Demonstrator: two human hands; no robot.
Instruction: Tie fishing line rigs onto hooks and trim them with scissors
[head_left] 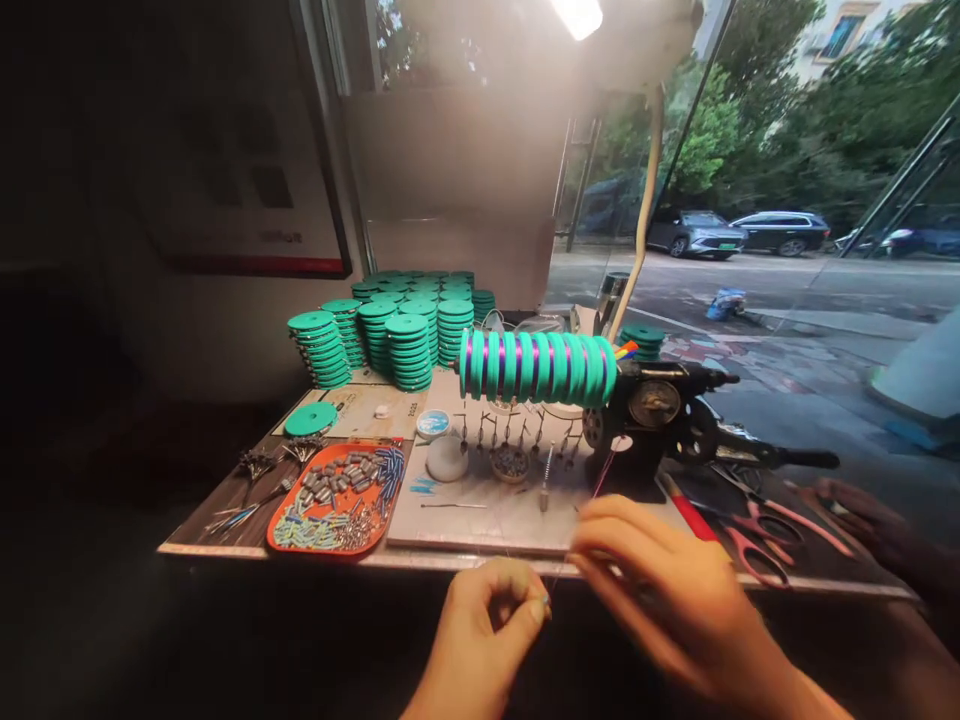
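At a window looking onto a tree-lined street with parked cars, a lamp-lit wooden bench [225, 500] carries the makings of fishing rigs. Stacks of round green plastic line spools [390, 335] stand at the back, and a row of the same spools, wound with purple line [536, 367], sits on the spindle of a black hand-cranked winding machine [660, 420]. An orange plastic tray of small metal sleeves and beads [337, 500] lies to the left, red-handled scissors [757, 535] to the right.

At the bench's near edge, the left hand [487, 625] is closed, thumb and forefinger pinching a tiny pale bead or sleeve [545, 601] on a thin fishing line [600, 485] that runs up toward the winder. The right hand [667, 590], blurred, hovers just beside it with fingers curled; whether it grips the line cannot be told.

Done well, such threading likely calls for a taut line, a firm pinch close to the small part, and hands kept near together under the lamp, clear of the hanging hooks and weights [517, 440] on the white mat [480, 520].
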